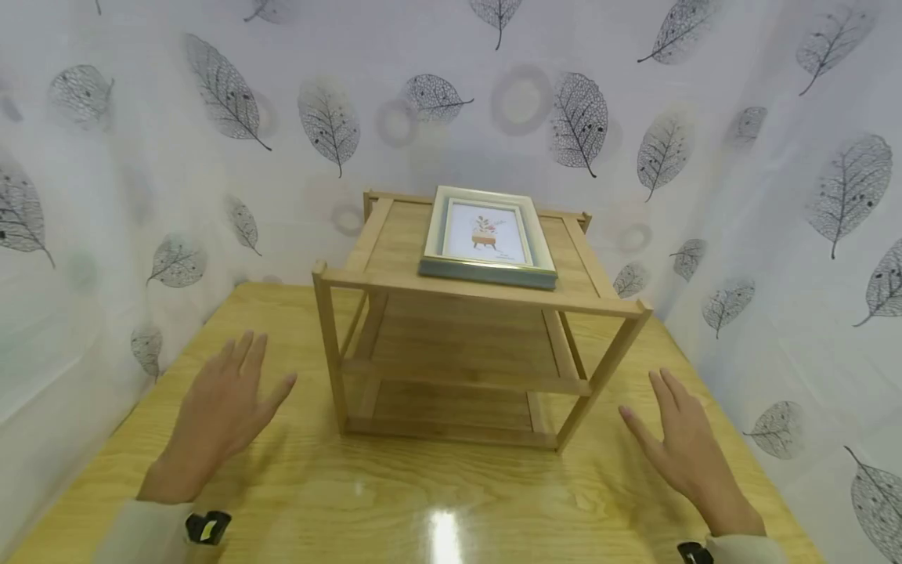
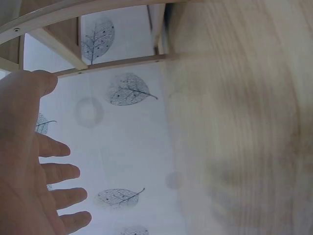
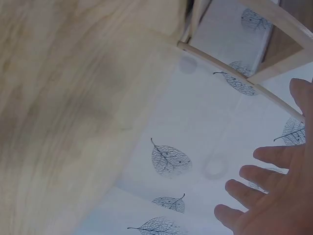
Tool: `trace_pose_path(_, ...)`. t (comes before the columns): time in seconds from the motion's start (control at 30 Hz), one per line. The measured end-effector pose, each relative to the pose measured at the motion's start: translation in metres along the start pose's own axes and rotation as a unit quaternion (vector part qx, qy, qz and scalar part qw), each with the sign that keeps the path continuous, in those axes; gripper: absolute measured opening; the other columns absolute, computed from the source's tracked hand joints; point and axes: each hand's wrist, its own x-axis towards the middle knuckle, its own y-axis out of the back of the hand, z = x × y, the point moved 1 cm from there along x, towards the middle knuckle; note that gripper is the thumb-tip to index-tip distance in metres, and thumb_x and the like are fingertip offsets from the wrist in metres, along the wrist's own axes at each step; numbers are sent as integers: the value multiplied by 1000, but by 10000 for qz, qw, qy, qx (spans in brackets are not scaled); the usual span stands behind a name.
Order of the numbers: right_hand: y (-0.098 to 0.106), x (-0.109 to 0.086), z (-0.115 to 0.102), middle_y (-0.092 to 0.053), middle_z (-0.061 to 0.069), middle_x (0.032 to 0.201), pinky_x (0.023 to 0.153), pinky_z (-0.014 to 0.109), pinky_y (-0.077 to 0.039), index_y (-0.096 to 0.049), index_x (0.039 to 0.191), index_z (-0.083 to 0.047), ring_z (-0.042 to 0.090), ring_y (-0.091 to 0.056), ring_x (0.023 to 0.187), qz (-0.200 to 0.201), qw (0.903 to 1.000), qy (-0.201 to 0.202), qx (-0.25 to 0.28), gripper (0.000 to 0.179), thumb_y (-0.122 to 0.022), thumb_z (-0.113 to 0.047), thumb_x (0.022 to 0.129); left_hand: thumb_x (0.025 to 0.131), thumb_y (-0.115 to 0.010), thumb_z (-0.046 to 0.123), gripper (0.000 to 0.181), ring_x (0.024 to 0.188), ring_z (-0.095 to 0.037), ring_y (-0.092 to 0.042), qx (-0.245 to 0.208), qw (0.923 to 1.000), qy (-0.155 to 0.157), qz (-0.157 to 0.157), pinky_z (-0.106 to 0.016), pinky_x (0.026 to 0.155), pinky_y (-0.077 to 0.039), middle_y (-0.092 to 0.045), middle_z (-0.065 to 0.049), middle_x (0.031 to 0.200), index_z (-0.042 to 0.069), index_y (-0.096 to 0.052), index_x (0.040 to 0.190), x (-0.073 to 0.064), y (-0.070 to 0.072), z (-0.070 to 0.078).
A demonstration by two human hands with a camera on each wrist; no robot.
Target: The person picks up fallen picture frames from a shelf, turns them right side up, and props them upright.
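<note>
Nearest, left hand (image 1: 218, 411) and right hand (image 1: 687, 446) well apart, fingers straight and spread, neither gripping anything; whether either touches the table (image 1: 395, 501) cannot be told; between them and a little beyond, a three-tier wooden shelf (image 1: 398, 243); on its top tier, face up, a picture frame (image 1: 486, 235), near edge close to the front rail (image 1: 373, 280); for good handling, I'd take the frame by both sides at once, lift evenly, keep clear of the rail; it looks loose, so a knock to the shelf could shift it; beyond, leaf-printed cloth (image 1: 458, 149); right wristband (image 1: 694, 553) cut off below; frame's underside hidden, its small lettering unreadable; wrist views miss the frame, cropping both hands.
</note>
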Motion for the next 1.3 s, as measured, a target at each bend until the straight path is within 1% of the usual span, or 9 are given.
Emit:
trace_pose_path(0.33,27,20,-13,-33,39,148,101,76,-29,-26,153,10,61,-32,133,-155,9993,-93,318,71,-53,-36,106,106,-50,42,68,130,-61,-38,-703,9965,316,-313,-71,104,-34,-46,-37,142,-12,-40,146,16,31,4)
trace_pose_path(0.63,54,40,-29,-46,34,137,88,64,-42,-37,149,10,50,-49,116,118,9978,310,581,55,-50,-25,108,107,-45,42,61,125,-56,-46,-1074,9920,590,-312,-71,99,-37,-53,-32,139,-4,-45,147,46,75,14)
trace_pose_path(0.7,61,46,-33,-49,32,135,88,58,-44,-37,149,9,48,-51,115,209,9970,415,625,53,-49,-23,108,107,-45,42,60,124,-55,-48,-1178,9909,591,-257,-71,98,-38,-55,-29,138,-3,-45,147,53,84,16)
trace_pose_path(0.8,72,56,-38,-55,30,130,88,39,-47,-40,149,8,45,-55,111,432,9951,597,653,50,-48,-19,108,107,-44,44,61,126,-53,-47,-1364,9882,670,-212,-71,97,-37,-56,-27,138,-1,-45,148,65,96,19)
trace_pose_path(0.93,88,70,-44,-58,30,128,80,17,-41,-43,148,6,43,-58,107,718,9929,651,686,47,-48,-18,108,106,-42,48,63,127,-52,-46,-1552,9846,790,-154,-69,94,-38,-57,-24,139,2,-45,149,82,108,26)
trace_pose_path(1.0,96,76,-49,-56,32,130,86,26,-46,-44,148,4,47,-57,107,768,9926,602,726,46,-47,-19,108,106,-41,49,64,127,-52,-46,-1598,9834,851,-155,-68,93,-38,-58,-23,138,4,-45,150,90,114,31)
trace_pose_path(1.1,107,87,-58,-54,33,133,89,52,-48,-44,149,3,51,-56,110,766,9931,524,721,46,-45,-20,109,105,-40,50,63,125,-51,-48,-1643,9827,851,-14,-67,93,-38,-61,-22,136,5,-47,149,103,123,41)
trace_pose_path(1.17,112,95,-64,-55,33,133,89,55,-47,-45,148,3,51,-56,111,772,9925,541,776,46,-45,-21,109,105,-40,50,62,122,-51,-50,-1671,9825,820,87,-67,94,-38,-62,-21,134,5,-49,148,111,129,48)
trace_pose_path(1.3,123,111,-79,-57,31,131,88,48,-45,-48,147,2,49,-57,109,772,9921,570,806,46,-47,-24,109,104,-40,52,63,121,-49,-52,-1721,9818,779,175,-66,94,-39,-66,-20,129,7,-51,147,128,139,63)
